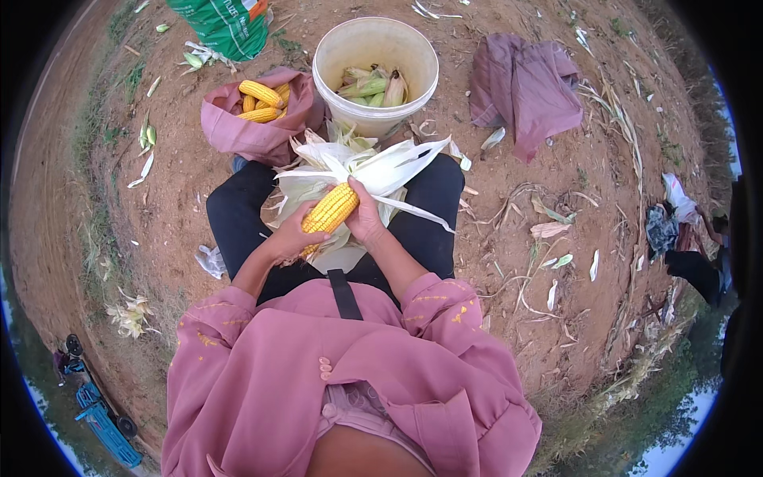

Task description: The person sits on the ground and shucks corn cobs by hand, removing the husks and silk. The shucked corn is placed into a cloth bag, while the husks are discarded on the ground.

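A yellow ear of corn [329, 213] lies tilted between both hands, above the lap. My left hand [365, 216] grips its upper end, where peeled white husk leaves [399, 167] fan out beyond the cob. My right hand [296, 229] is wrapped round the lower part of the ear. More pale husks [340, 256] lie between the legs beneath the hands. Just beyond stands a white plastic bucket [375, 116] holding several unhusked ears [369, 86]. Left of it, a pink cloth bag [244, 134] stands open with several bare yellow ears [259, 92] inside.
A green printed sack [229, 30] stands at the upper left. A crumpled mauve cloth bag [524, 89] lies right of the bucket. Husk scraps and dry stalks litter the brown soil. A blue three-wheeled vehicle [104, 423] is at the lower left; another person [697, 268] is at the far right.
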The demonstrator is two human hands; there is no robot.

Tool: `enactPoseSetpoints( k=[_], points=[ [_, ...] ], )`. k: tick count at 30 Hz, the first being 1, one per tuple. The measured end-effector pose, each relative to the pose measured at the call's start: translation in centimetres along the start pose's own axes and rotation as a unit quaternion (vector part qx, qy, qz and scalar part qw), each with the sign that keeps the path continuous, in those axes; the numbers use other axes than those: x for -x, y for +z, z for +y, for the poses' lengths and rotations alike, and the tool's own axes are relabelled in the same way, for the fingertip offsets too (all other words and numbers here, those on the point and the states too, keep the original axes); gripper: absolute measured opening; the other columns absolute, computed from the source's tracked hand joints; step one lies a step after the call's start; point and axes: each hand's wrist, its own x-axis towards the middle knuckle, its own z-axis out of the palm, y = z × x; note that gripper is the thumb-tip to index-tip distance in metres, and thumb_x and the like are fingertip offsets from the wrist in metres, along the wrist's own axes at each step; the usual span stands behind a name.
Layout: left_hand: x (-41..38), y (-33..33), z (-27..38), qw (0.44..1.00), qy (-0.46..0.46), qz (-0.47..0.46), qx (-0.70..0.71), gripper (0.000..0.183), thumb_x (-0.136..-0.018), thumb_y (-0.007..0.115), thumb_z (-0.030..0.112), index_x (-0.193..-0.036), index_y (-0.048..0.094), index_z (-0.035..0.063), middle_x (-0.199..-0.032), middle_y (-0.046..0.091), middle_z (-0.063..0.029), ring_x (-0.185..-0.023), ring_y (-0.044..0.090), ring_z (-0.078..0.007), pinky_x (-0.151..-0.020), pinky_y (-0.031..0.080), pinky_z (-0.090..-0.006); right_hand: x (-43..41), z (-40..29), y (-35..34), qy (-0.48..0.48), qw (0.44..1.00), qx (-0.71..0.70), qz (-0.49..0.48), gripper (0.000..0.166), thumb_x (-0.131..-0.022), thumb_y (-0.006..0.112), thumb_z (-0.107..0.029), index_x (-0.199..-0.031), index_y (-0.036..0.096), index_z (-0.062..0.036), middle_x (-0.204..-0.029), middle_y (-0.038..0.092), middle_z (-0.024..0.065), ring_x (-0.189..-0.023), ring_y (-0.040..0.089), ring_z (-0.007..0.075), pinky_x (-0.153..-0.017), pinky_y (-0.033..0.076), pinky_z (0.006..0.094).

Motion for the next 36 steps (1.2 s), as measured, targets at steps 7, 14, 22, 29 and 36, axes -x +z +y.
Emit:
enactPoseSetpoints(
  k=[7,14,22,29,36],
  points=[
    [1.8,-0.1,1.0,0.999,-0.029,-0.029,-0.016,0.07,-0.073,0.072,0.018,-0.13,0.033,0.0046,-0.114,0.049,-0.0098,-0.105,0.048,-0.0156,-0.091,0.038,-0.027,-0.6,0.3,-0.2,-0.021,0.999,-0.015,0.025,0.027,-0.081,0.064,-0.021,-0.098,0.051,-0.0054,-0.093,0.058,0.0116,-0.085,0.058,0.0223,-0.081,0.048,0.0353],
    [2.6,-0.8,2.9,0.997,-0.036,-0.05,-0.049,0.07,-0.072,0.072,0.017,-0.129,0.032,0.0054,-0.115,0.047,-0.0098,-0.107,0.047,-0.0165,-0.094,0.036,-0.0279,0.6,-1.0,1.5,-0.008,0.999,-0.034,-0.011,0.037,-0.083,0.064,-0.026,-0.11,0.053,-0.0026,-0.099,0.059,0.0114,-0.088,0.059,0.0225,-0.081,0.049,0.0359],
    [3.4,-0.2,2.8,0.996,-0.03,-0.059,-0.055,0.069,-0.071,0.072,0.019,-0.126,0.033,0.005,-0.115,0.046,-0.01,-0.111,0.044,-0.0176,-0.096,0.034,-0.0288,-0.6,-1.7,0.3,-0.01,0.999,-0.042,-0.02,0.039,-0.087,0.056,-0.03,-0.115,0.051,-0.0041,-0.104,0.06,0.0124,-0.09,0.06,0.0245,-0.077,0.051,0.0399],
    [3.2,0.1,2.0,0.997,-0.018,-0.06,0.039,0.07,-0.071,0.071,0.017,-0.127,0.03,0.0072,-0.113,0.048,-0.0108,-0.105,0.048,-0.017,-0.09,0.039,-0.0287,0.2,-3.4,2.6,-0.044,0.996,-0.083,0.0,0.042,-0.092,0.046,-0.038,-0.119,0.05,-0.0053,-0.107,0.059,0.012,-0.09,0.06,0.0247,-0.077,0.05,0.041],
    [3.4,1.4,1.0,0.98,-0.051,0.018,0.194,0.065,-0.073,0.068,0.008,-0.126,0.03,0.0089,-0.106,0.053,-0.0119,-0.083,0.057,-0.0154,-0.066,0.048,-0.0266,0.2,-3.4,6.6,-0.07,0.988,-0.033,0.132,0.04,-0.094,0.037,-0.035,-0.114,0.052,-0.0039,-0.103,0.059,0.011,-0.088,0.06,0.0239,-0.073,0.051,0.0388]
  ],
)
